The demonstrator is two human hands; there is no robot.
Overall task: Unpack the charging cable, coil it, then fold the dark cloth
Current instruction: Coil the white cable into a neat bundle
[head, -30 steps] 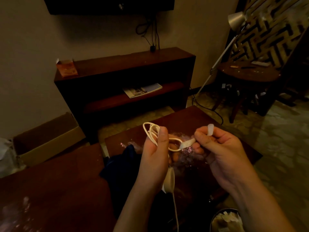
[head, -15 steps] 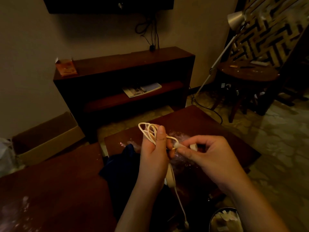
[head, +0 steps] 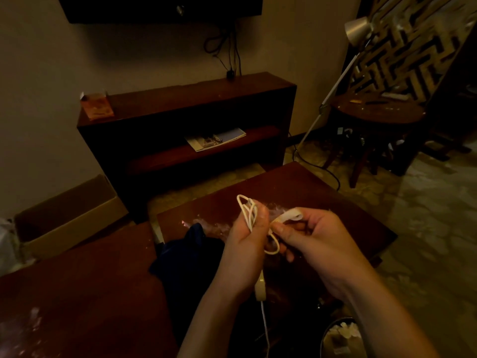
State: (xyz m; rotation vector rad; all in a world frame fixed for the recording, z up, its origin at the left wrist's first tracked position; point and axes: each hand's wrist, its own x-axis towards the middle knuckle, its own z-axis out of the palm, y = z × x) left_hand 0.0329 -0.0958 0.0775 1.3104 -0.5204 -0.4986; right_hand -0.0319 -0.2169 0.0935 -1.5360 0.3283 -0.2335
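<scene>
Compared with half a second ago, a new small loop of the charging cable (head: 273, 245) now hangs between the two hands, where before the strand ran short and straight from thumb to thumb. A pale strip (head: 291, 216), earlier mostly tucked under the right fingers, now shows on top of them. The left hand (head: 245, 251) is clenched round the bundled cable: loops stick up past the thumb tip, and the thick pale end piece (head: 260, 288) hangs under the heel of that hand with a thin tail dropping below it. The right hand (head: 312, 241) pinches the new loop between thumb and forefinger, right beside the left thumb, other fingers curled. The dark cloth (head: 188, 257) lies crumpled on the table (head: 322, 187), just left of the left hand and untouched by either hand.
</scene>
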